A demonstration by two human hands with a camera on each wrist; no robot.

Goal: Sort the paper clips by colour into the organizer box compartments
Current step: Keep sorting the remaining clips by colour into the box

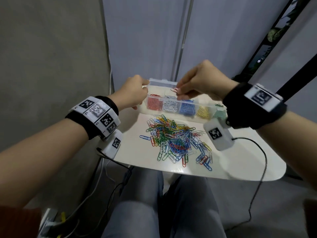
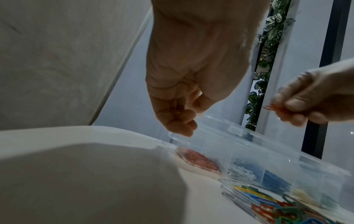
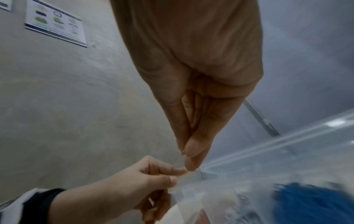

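A clear organizer box (image 1: 180, 100) stands open at the far side of the white table (image 1: 257, 160), with red, white, blue, yellow and green clips in separate compartments. My left hand (image 1: 135, 93) grips the box's left end at the lid corner (image 2: 178, 136). My right hand (image 1: 197, 83) hovers over the box and pinches red paper clips (image 1: 175, 90) between thumb and fingertips (image 2: 275, 109). A mixed pile of coloured clips (image 1: 175, 140) lies on the table in front of the box.
A grey wall rises at the left and a pale panel stands behind the table. A black cable (image 1: 260, 152) runs over the table's right edge. My legs in grey trousers (image 1: 154, 212) are under the near edge. A black frame with leaves (image 1: 277, 31) stands far right.
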